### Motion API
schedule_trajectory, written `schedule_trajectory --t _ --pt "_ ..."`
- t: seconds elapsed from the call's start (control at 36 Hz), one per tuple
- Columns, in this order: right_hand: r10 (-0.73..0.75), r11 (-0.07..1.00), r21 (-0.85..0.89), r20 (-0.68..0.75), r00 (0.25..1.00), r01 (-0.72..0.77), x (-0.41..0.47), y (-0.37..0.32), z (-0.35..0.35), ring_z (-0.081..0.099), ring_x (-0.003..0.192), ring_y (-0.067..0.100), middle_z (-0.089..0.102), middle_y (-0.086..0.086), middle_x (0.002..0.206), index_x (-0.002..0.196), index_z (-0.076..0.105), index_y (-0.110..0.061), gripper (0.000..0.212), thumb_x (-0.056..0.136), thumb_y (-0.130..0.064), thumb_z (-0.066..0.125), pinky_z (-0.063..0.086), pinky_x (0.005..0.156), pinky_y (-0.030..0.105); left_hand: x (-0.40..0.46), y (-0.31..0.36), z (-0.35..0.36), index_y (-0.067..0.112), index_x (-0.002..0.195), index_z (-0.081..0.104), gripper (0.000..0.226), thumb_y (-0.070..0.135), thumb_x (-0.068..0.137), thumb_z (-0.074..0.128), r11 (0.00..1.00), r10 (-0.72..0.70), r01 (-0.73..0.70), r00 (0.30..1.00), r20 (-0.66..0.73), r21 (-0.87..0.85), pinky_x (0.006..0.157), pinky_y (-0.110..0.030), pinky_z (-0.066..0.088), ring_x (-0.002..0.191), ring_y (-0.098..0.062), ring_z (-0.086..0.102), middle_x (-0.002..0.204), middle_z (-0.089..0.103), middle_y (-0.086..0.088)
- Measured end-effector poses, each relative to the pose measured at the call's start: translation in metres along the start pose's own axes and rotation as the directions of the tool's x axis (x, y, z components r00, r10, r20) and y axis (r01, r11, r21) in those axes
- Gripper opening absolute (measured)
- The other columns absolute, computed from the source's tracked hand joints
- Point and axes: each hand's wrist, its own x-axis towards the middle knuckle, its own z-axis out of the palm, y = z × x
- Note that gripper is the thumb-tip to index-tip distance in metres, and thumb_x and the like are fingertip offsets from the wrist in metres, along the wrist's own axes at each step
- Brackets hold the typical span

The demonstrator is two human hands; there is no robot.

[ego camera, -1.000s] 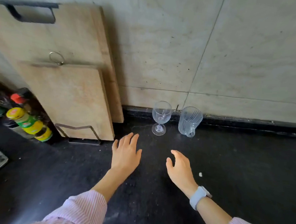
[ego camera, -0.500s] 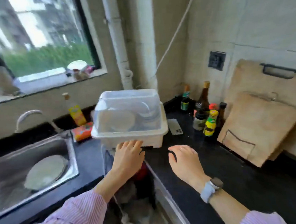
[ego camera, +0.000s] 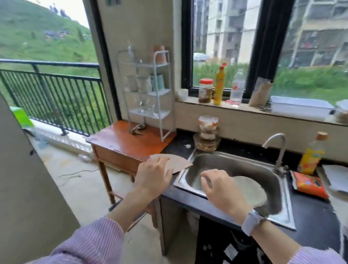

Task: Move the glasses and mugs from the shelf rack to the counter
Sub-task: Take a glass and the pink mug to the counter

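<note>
The view has been swung round from the far stretch of worktop, where a stemmed glass and a glass mug were seen standing against the wall a second ago, past the covered dish box, and is now turned on the shelf rack (ego camera: 149, 93). From this it is judged that one delivery is finished and a return trip for more is under way.

The rack is seen upright on a small wooden table (ego camera: 127, 143) beside the balcony door, just left of the black worktop (ego camera: 316, 218) and its sink (ego camera: 235, 176). It is still well loaded: what look like clear stemmed glasses (ego camera: 142, 104) are made out on the lower shelf, pale mugs (ego camera: 143, 85) on the middle shelf, and a brownish cup (ego camera: 159, 54) on top, though blur keeps the exact count from being told.

Both hands are held out ahead, empty. The left hand (ego camera: 153, 176) is seen in front of the table edge with its fingers (ego camera: 159, 162) loosely spread; the right hand (ego camera: 222, 191) is held over the sink with its fingers (ego camera: 207, 176) slightly curled, and nothing is gripped by either. The rack is still well apart from both hands, so a reach or a step closer is thought to be needed before the next piece can be taken.
</note>
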Motion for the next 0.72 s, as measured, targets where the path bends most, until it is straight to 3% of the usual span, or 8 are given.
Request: schedule_trajectory --t 0.19,0.39,0.58,0.72 --pt "-0.203 0.979 0.023 0.042 0.978 0.202 0.11 -0.085 0.061 0.057 0.106 0.026 0.067 0.006 0.112 0.108 0.063 -0.017 0.031 0.091 -0.03 0.041 0.045 0.089 0.038 0.034 -0.12 -0.03 0.014 0.125 0.052 0.039 0.031 0.09 0.051 0.97 -0.243 0.242 0.964 -0.104 -0.02 0.095 -0.044 0.045 0.114 -0.028 0.054 0.124 0.059 -0.008" --pt "-0.293 0.954 0.067 0.015 0.956 0.291 0.249 -0.131 0.096 0.056 0.106 0.026 0.066 0.005 0.114 0.108 0.063 -0.018 0.03 0.093 -0.032 0.042 0.047 0.089 0.039 0.134 -0.21 -0.041 0.014 0.126 0.051 0.04 0.031 0.09 0.051 0.962 -0.275 0.272 0.951 -0.144 -0.035 0.093 -0.042 0.046 0.113 -0.027 0.056 0.128 0.057 -0.008" --pt "-0.278 0.953 0.105 -0.058 0.959 0.283 0.382 -0.159 0.097 0.059 0.096 0.028 0.068 0.01 0.102 0.099 0.065 -0.009 0.029 0.093 -0.025 0.042 0.049 0.081 0.037 0.251 -0.283 -0.066 0.01 0.125 0.052 0.037 0.026 0.092 0.049 0.971 -0.237 0.225 0.955 -0.18 -0.084 0.092 -0.044 0.048 0.11 -0.029 0.057 0.125 0.058 -0.012" --pt "-0.277 0.956 0.079 -0.077 0.958 0.283 0.453 -0.176 0.093 0.057 0.1 0.033 0.067 0.016 0.104 0.098 0.063 -0.001 0.03 0.094 -0.021 0.04 0.049 0.085 0.047 0.322 -0.32 -0.071 0.014 0.124 0.052 0.035 0.026 0.091 0.05 0.97 -0.22 0.187 0.948 -0.229 -0.157 0.082 -0.036 0.048 0.104 -0.027 0.059 0.121 0.059 -0.009"
